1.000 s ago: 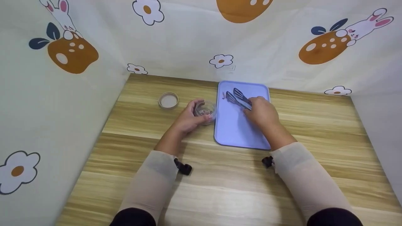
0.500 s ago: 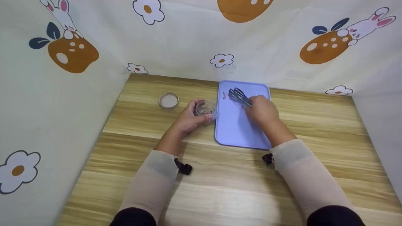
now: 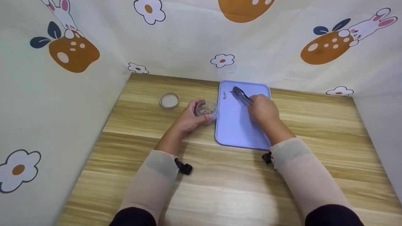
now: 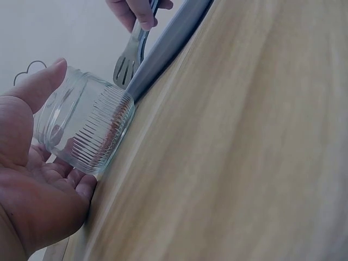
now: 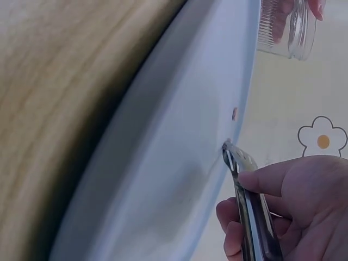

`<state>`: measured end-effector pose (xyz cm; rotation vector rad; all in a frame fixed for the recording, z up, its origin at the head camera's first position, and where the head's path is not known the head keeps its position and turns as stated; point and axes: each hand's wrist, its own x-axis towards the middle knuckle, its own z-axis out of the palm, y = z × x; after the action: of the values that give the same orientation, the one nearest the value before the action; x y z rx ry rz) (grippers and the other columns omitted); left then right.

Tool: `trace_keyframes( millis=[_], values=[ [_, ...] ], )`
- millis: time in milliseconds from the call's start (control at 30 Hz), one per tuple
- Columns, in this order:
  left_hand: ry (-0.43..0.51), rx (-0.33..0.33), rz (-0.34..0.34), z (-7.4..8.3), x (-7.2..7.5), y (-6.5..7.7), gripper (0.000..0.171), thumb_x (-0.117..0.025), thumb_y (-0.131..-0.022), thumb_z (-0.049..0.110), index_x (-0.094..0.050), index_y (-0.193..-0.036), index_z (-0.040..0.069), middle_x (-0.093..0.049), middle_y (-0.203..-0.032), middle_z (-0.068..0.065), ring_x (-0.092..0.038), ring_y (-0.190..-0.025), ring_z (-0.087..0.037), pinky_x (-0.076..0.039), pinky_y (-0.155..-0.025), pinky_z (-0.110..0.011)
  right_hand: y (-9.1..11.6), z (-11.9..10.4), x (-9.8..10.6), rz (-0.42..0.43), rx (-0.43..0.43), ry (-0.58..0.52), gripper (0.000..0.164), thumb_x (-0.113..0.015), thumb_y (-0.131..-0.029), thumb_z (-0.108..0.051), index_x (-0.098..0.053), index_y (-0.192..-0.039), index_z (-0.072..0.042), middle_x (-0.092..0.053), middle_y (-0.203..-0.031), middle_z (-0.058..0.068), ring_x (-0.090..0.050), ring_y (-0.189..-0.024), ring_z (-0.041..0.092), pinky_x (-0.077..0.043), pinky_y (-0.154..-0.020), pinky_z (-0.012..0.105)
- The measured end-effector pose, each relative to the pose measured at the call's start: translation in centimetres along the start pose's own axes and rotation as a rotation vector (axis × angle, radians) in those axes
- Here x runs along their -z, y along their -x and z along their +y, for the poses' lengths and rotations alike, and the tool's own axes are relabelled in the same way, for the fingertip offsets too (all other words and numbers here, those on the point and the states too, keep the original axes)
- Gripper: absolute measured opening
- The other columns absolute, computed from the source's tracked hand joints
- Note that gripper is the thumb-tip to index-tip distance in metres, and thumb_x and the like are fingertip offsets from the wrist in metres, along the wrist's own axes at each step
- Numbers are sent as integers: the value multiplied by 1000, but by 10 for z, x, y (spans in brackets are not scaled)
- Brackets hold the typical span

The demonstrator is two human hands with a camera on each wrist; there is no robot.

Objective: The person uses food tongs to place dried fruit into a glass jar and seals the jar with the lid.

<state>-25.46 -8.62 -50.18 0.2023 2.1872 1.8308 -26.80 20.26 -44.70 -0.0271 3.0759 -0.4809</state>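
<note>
My left hand (image 3: 191, 118) holds a ribbed glass jar (image 4: 92, 122) that stands on the table against the tray's left edge, thumb on one side and fingers on the other. Small reddish-brown bits (image 3: 206, 112) lie at the jar's bottom. Metal tongs (image 3: 243, 95) with slotted heads are gripped by my right hand (image 3: 263, 110) over the blue tray (image 3: 234, 131). Their heads are pressed together near the tray's far left part, and in the right wrist view a tiny dark bit shows at the tips. A thin reddish-brown piece (image 3: 224, 95) lies on the tray just left of them.
A round lid (image 3: 169, 100) lies on the wooden table (image 3: 213, 179), left of the jar. Behind the table hangs a patterned cloth wall (image 3: 185, 40), with more cloth at both sides.
The two heads of the tongs have come together from a spread position, their tips shifting slightly right. My left hand and the jar have stayed put.
</note>
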Motion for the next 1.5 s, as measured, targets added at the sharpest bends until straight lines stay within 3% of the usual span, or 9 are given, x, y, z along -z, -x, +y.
trace_keyframes(
  millis=[200,533,767,967,1200,1367,1500],
  values=[
    [29,-22,13,-2,-1,0,81,-86,-75,33,-43,-142,22,-46,-150,0,-40,-140,-20,-22,-122,-34,0,2,-4,60,36,13,13,-57,-86,-12,-69,-92,-13,-67,-89,13,-58,-79,32,-47,-71,52],
    [28,-34,17,-2,0,0,82,-87,-73,33,-44,-142,22,-47,-149,0,-41,-140,-22,-22,-123,-36,1,1,-4,64,38,13,12,-58,-88,-12,-69,-91,-13,-68,-90,13,-58,-79,31,-47,-70,52],
    [33,-31,7,0,0,1,84,-87,-74,31,-42,-144,18,-47,-149,-1,-42,-140,-23,-24,-122,-38,3,4,-1,35,23,-7,16,-57,-91,-14,-70,-99,-12,-67,-91,12,-56,-78,29,-46,-69,49],
    [5,-17,20,1,0,1,83,-86,-74,34,-43,-143,22,-47,-149,3,-41,-140,-21,-24,-122,-37,10,0,8,61,14,-45,14,-62,-92,-16,-70,-101,-12,-67,-89,10,-55,-76,28,-45,-66,46],
    [33,10,-35,1,4,-2,88,-86,-75,30,-38,-148,16,-42,-155,-5,-34,-146,-24,-17,-124,-37,24,-11,15,118,60,-54,28,-66,-92,-18,-69,-120,-12,-70,-109,12,-64,-94,30,-51,-82,51],
    [38,31,-74,4,6,-3,90,-85,-78,24,-34,-151,11,-37,-158,-10,-29,-149,-30,-13,-125,-41,34,-20,18,132,100,-58,33,-67,-92,-19,-68,-125,-11,-68,-111,13,-64,-100,30,-52,-86,50],
    [39,21,-62,5,4,-1,90,-84,-78,27,-34,-151,12,-37,-158,-9,-30,-148,-28,-13,-125,-40,43,-28,20,143,140,-56,35,-67,-92,-20,-67,-126,-12,-69,-112,12,-64,-101,30,-52,-87,49]
  ],
)
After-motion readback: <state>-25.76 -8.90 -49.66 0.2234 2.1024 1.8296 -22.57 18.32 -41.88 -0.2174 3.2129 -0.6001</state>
